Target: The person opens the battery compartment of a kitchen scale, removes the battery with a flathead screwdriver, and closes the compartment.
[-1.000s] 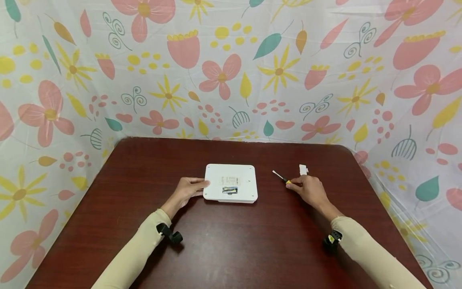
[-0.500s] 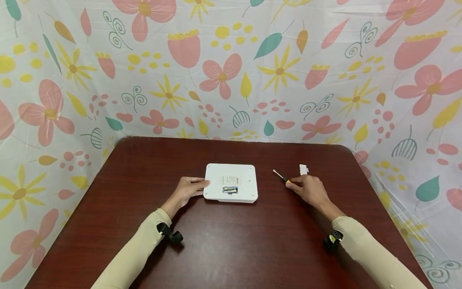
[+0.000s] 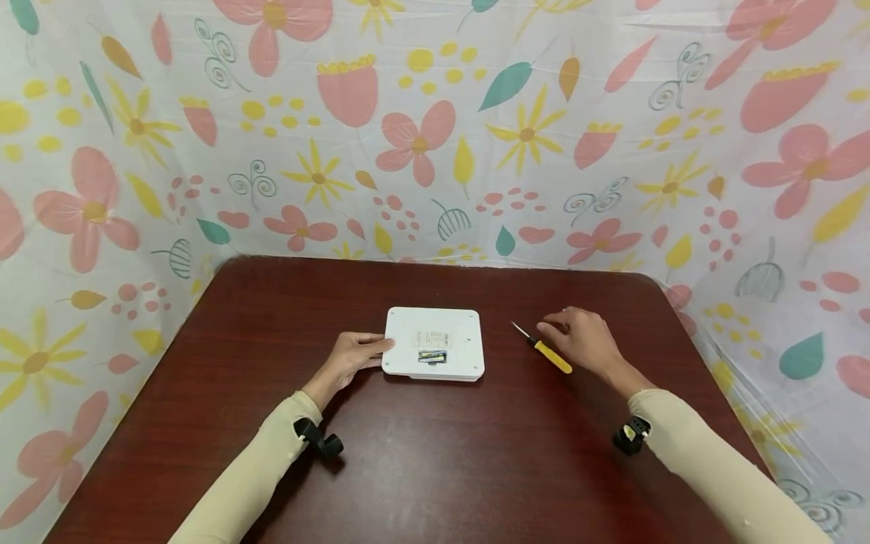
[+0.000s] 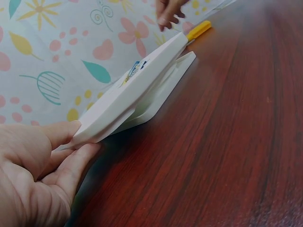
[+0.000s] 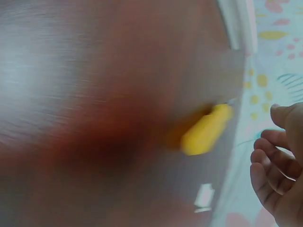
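Note:
A flat white device, like an upturned kitchen scale, has a printed label and an open battery compartment with batteries in it. My left hand pinches its left edge, thumb on top and fingers beneath, also seen in the left wrist view. To the right lies a screwdriver with a yellow handle and its metal tip pointing away. My right hand hovers just beyond it with loosely bent fingers and nothing held. Near that hand, the right wrist view has a small white cover on the table; the hand mostly hides it in the head view.
The dark reddish wooden table has rounded far corners. A flower-patterned curtain hangs behind it and along both sides. Black wrist cameras sit on both sleeves.
My right hand has let go of the screwdriver, which now lies on the table, and has lifted slightly away toward the white cover. My left hand keeps its hold on the device.

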The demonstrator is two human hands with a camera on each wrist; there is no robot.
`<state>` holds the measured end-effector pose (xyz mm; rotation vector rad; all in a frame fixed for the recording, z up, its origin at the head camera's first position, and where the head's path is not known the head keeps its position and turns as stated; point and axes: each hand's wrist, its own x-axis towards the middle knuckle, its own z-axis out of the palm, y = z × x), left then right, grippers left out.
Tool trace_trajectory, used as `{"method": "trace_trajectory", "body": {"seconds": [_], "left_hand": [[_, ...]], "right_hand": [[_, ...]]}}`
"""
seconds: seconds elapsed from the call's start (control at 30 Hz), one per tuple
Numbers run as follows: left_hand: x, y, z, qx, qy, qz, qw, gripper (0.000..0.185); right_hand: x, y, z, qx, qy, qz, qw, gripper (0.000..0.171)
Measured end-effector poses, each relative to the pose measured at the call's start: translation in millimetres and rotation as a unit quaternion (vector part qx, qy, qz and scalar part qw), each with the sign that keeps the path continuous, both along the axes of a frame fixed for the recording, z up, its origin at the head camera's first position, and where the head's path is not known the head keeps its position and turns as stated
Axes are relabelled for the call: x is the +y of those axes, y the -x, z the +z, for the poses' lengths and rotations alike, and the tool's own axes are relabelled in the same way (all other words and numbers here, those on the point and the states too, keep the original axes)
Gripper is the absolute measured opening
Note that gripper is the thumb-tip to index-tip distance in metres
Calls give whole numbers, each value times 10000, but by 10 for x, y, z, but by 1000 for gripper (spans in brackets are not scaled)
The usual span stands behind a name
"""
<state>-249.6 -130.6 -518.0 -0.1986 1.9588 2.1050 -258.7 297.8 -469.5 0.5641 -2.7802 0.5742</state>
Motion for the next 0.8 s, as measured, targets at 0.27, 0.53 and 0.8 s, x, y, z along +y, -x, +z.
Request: {"method": "trace_trajectory", "body": {"seconds": [0.27, 0.53, 0.8], "left_hand": [[-13, -5, -12, 52, -15, -80, 10000, 41], [20, -21, 13, 4, -87, -27, 10000, 39], [10, -35, 20, 32, -81, -24, 10000, 39]], "right_hand": [[-409, 63, 562, -78, 12, 680, 9977, 23], [-911, -2, 677, -552, -234, 1687, 9838, 21], [-1237, 27, 504, -735, -483, 2146, 9727, 20]]}}
